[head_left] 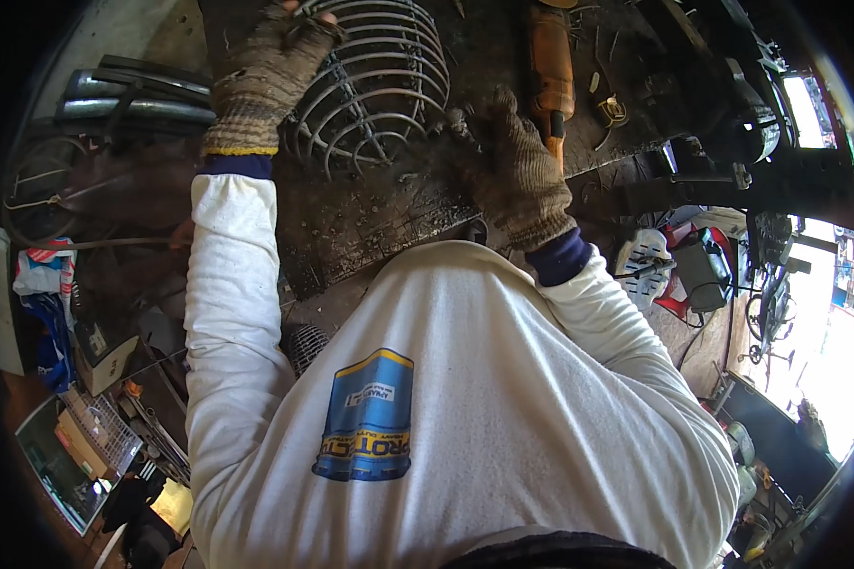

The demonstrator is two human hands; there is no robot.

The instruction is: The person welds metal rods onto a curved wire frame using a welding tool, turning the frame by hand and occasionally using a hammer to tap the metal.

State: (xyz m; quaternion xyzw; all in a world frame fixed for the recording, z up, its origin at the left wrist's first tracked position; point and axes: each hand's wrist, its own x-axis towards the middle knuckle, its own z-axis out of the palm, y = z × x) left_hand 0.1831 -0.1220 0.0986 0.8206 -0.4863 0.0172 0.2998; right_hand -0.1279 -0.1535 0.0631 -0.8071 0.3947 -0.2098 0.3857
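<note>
A cage of curved metal rods lies on the dark, grimy workbench, its round end toward me. At its upper left, my left hand, in a brown knit glove with bare fingertips, is closed on the outer rods; part of the grip is cut off by the picture's top edge. My right hand, gloved the same way, is over the bench right of the cage, holding nothing that I can see. Its fingers are apart, some dim against the bench. Just beyond it lies an orange grinder, its front partly out of view.
Metal tubes lie at the left. A yellow wire-like piece and thin scraps lie right of the grinder. Dark metal framework extends across the right side. Below it stands a grey-and-red machine. A glass-topped case is at lower left.
</note>
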